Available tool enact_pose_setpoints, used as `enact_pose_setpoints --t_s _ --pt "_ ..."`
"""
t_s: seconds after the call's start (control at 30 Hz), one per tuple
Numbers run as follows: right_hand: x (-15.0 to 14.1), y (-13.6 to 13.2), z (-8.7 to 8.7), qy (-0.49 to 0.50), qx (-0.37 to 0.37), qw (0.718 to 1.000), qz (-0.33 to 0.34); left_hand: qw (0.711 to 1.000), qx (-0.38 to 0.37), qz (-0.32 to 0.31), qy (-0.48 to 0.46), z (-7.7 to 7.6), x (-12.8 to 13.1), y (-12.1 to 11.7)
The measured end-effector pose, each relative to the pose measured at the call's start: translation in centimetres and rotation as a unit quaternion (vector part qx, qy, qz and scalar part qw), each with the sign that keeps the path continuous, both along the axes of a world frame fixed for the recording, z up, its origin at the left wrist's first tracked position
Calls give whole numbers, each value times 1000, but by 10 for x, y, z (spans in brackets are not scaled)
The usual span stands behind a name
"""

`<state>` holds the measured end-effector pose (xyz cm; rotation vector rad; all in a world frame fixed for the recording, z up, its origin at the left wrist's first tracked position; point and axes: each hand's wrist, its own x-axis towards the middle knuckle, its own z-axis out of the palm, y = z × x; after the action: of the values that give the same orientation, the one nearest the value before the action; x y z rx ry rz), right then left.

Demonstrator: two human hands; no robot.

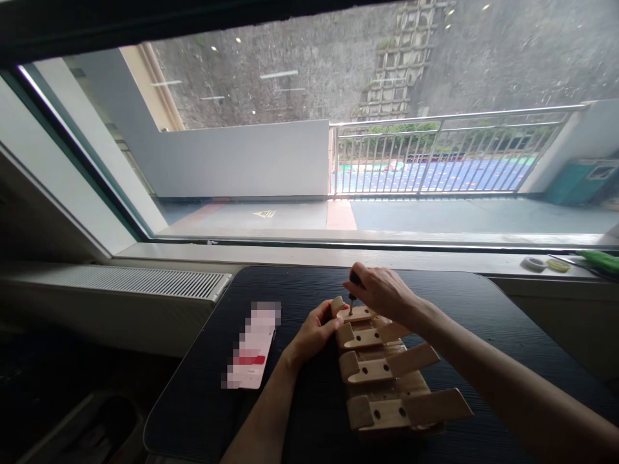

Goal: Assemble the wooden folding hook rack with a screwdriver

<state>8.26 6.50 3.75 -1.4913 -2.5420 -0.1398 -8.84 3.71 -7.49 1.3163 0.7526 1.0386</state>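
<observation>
My right hand [380, 287] is closed around the dark handle of a screwdriver [355, 281]. Its shaft points down, with the tip at a hole in the farthest wooden piece [360, 314]. With bent fingers, my left hand [316, 328] grips the far left end of the wooden rack [387, 367]. Several light wooden brackets sit in a row along this rack, each with a rounded left end, dark screw holes and an arm slanting out to the right. The nearest bracket [389, 410] shows two dark holes. My right hand partly covers the far end.
The rack lies on a black table [203, 380]. Left of it is a pale pink phone-like object [254, 361], partly blurred. A radiator [145, 283] stands beyond the table's left edge. On the windowsill are tape rolls [534, 264] and a green item [599, 261].
</observation>
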Motion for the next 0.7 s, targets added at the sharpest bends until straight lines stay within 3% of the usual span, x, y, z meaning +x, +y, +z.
enact_pose_setpoints --t_s 0.17,0.33,0.5,0.7 --pt "-6 -5 9 -17 3 1000 -8 1000 23 18 5 -4 2 -1" --pt "-8 -10 19 -10 14 999 45 999 36 32 18 -6 3 -1" --pt "-9 -9 15 -9 3 997 73 998 33 43 23 -4 5 -3" --pt "-11 -2 9 -6 4 1000 30 998 31 44 21 -5 7 -2"
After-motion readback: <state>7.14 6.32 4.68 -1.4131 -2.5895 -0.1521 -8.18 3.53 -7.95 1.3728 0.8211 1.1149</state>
